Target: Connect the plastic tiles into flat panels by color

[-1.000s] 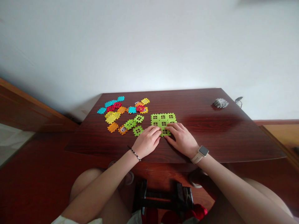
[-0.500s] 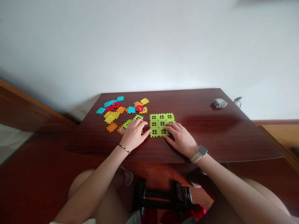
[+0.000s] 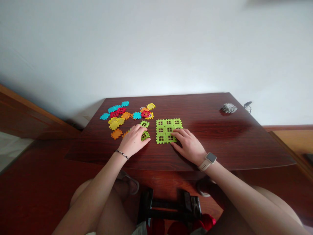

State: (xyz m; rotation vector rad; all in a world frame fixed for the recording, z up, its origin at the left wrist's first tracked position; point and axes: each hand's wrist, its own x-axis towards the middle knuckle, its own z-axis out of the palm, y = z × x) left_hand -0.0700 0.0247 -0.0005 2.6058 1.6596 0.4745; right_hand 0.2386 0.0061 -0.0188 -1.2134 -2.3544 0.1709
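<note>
A square green panel (image 3: 160,130) of joined window tiles lies flat on the table. My right hand (image 3: 189,143) rests on its right side, fingers over the tiles and thumb apart near the lower edge. It covers part of the right column. To the left of the panel, my left hand (image 3: 133,141) reaches over some loose pieces, its thumb and fingers apart. A loose green window tile (image 3: 145,135) lies between that thumb and the fingertips. Just beyond is another green window tile (image 3: 144,124). The left hand partly hides other pieces below it.
Loose yellow tiles (image 3: 114,124), blue tiles (image 3: 114,108), red tiles (image 3: 117,112) and orange tiles (image 3: 116,133) are scattered on the left of the brown table (image 3: 220,140). A stack of grey pieces (image 3: 229,108) sits far right. A white wall (image 3: 161,49) stands behind.
My left hand has moved left, away from the green panel's edge and over the loose green tiles. The right hand stays on the panel.
</note>
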